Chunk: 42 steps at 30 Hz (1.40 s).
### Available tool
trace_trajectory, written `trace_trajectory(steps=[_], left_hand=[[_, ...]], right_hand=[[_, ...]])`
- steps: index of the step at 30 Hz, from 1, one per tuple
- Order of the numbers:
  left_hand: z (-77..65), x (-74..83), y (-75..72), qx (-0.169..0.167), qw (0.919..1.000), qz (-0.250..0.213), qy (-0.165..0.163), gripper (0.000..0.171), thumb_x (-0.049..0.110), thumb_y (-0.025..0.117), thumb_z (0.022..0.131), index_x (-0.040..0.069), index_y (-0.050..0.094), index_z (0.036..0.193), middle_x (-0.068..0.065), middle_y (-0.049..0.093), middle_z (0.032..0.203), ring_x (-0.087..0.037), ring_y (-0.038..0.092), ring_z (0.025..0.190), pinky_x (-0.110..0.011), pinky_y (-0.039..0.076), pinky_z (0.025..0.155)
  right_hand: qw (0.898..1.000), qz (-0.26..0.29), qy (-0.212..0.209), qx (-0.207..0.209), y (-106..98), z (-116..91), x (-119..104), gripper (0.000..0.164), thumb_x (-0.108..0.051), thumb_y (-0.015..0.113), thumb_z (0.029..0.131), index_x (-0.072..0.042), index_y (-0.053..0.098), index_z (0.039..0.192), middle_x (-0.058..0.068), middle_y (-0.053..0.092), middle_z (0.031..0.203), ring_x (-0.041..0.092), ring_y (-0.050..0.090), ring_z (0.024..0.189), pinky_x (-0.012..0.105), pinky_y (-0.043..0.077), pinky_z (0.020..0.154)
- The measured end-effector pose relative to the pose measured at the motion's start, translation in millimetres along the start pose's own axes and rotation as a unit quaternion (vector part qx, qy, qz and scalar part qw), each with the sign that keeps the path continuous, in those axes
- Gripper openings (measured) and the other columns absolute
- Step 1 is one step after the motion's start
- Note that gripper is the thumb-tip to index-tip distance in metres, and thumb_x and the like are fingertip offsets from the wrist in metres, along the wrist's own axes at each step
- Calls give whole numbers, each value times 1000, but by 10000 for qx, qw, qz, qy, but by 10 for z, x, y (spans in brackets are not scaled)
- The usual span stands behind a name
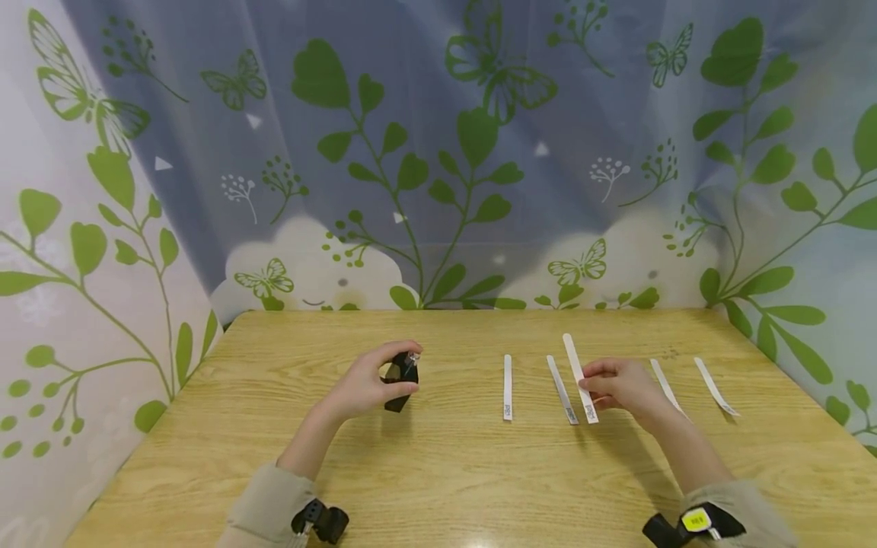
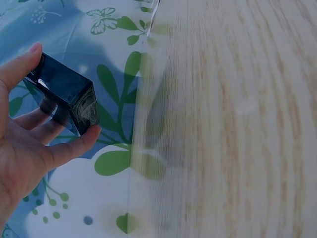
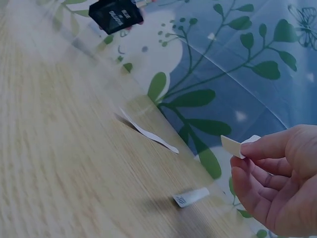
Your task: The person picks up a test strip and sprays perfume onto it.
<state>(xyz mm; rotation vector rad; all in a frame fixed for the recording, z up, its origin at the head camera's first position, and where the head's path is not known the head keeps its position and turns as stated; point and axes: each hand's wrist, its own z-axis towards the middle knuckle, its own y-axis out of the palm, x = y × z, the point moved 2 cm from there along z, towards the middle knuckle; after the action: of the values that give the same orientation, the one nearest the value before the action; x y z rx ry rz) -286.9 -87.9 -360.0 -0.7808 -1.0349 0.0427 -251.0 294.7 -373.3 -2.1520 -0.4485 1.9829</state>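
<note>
My left hand [image 1: 366, 384] grips a small black perfume bottle [image 1: 404, 384] over the left part of the table, fingers on opposite ends of it. Its metal sprayer neck shows near a fingertip, and pale lettering marks the dark face in the right wrist view. To the right, my right hand [image 1: 625, 387] pinches a white paper test strip [image 1: 572, 361] by its edge, tilted above the table. Close on its left lies another white strip [image 1: 562, 388], with a further strip [image 1: 508, 384] beyond that. Printed marks show at the near ends of these strips.
Two more white strips lie right of my right hand: one strip [image 1: 666, 380] partly behind the wrist, one curled strip [image 1: 715, 386] farther out. The wooden table [image 1: 438, 472] ends at a leaf-patterned curtain [image 1: 438, 190]. Each wrist wears a black camera.
</note>
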Motion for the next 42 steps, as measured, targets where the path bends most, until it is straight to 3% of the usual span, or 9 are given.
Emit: trace_trajectory(steps=[12,21,28,34,42], left_hand=[[2,71,-7,220,9994,228,-139,49,24,72,83,21,55,129,-3,50,133,-27,42,126,-51,36,98],[11,72,-5,227,9987,463,-48,49,26,73,82,21,56,128,-4,49,135,-28,41,126,-53,35,99],[18,77,4,197,9985,507,89,49,20,74,80,18,58,126,-4,53,131,-27,45,123,-51,37,97],[17,78,-2,218,9979,609,95,48,28,73,81,20,58,126,-2,53,130,-25,48,120,-48,39,95],[33,131,6,188,9964,782,279,47,26,73,81,18,58,126,-1,56,126,-22,52,112,-44,43,91]], right_hand=[[9991,110,-111,-393,339,-40,-101,24,-6,62,87,12,56,102,5,59,80,16,57,70,31,53,62],[9983,146,-6,-571,542,-51,-117,19,-5,64,85,9,60,97,4,61,74,15,58,65,31,53,60],[9983,144,16,-573,612,-39,-101,17,-3,64,84,8,59,95,5,61,75,16,58,65,32,53,59],[9983,126,46,-570,634,-28,-100,17,-3,63,84,9,59,96,6,61,75,15,59,65,32,52,59],[9976,107,-53,-677,681,-28,-133,18,-3,62,85,10,58,97,5,63,77,15,59,65,32,52,58]])
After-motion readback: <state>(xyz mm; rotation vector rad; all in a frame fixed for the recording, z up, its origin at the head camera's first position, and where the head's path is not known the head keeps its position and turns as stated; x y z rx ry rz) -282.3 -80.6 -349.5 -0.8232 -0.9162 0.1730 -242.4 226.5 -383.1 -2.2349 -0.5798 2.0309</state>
